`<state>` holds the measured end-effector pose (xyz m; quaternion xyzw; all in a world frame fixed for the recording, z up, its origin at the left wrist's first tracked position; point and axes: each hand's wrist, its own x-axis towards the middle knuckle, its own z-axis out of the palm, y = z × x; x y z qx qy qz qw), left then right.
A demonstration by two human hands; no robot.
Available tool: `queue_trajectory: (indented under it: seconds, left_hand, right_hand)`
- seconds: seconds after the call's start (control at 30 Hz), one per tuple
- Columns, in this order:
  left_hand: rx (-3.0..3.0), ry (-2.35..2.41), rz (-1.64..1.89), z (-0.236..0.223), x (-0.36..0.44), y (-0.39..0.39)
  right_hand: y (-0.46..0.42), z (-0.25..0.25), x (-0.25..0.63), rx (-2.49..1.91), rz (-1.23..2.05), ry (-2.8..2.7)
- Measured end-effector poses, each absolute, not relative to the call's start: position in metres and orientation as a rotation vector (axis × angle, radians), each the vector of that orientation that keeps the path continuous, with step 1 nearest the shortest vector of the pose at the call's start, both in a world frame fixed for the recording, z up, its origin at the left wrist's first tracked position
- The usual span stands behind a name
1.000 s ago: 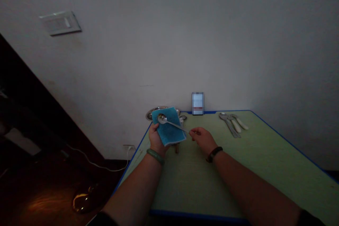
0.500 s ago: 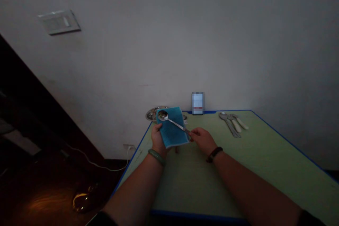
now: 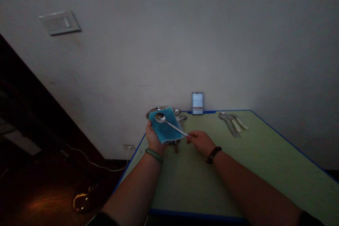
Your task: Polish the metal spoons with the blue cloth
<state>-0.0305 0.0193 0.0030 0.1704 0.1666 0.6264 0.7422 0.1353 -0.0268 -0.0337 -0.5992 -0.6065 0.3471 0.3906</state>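
My left hand (image 3: 153,138) holds a blue cloth (image 3: 164,128) spread over its palm, above the far left corner of the green table (image 3: 238,169). A metal spoon (image 3: 169,123) lies across the cloth with its bowl up and to the left. My right hand (image 3: 200,141) pinches the end of the spoon's handle just right of the cloth. Behind the cloth a round metal plate (image 3: 155,110) shows in part, with more cutlery (image 3: 180,118) beside it, mostly hidden.
Several spoons and utensils with pale handles (image 3: 233,123) lie at the table's far right. A small card (image 3: 197,103) leans on the wall. The table has a blue edge (image 3: 196,215). On the dark floor to the left lie a cable (image 3: 92,162) and a shiny object (image 3: 82,201).
The cloth and the spoon have shifted slightly left and tilted flatter in my left hand. My right hand has kept its pinch on the handle and moved a little left.
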Motion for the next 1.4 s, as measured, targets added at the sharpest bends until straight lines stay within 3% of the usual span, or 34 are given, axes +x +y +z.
queue_trajectory:
  seconds: [0.77, 1.23, 1.4]
  left_hand:
    - [0.383, 0.379, 1.387, -0.006, -0.036, 0.025]
    - [0.343, 0.403, 1.453, -0.007, -0.038, 0.029]
    - [0.348, 0.429, 1.445, -0.003, -0.037, 0.026]
  right_hand:
    - [-0.026, -0.035, 0.137, -1.597, 0.772, -1.755]
    - [-0.026, -0.035, 0.136, -1.449, 1.057, -1.496]
    - [-0.027, -0.034, 0.136, -1.437, 1.013, -1.528]
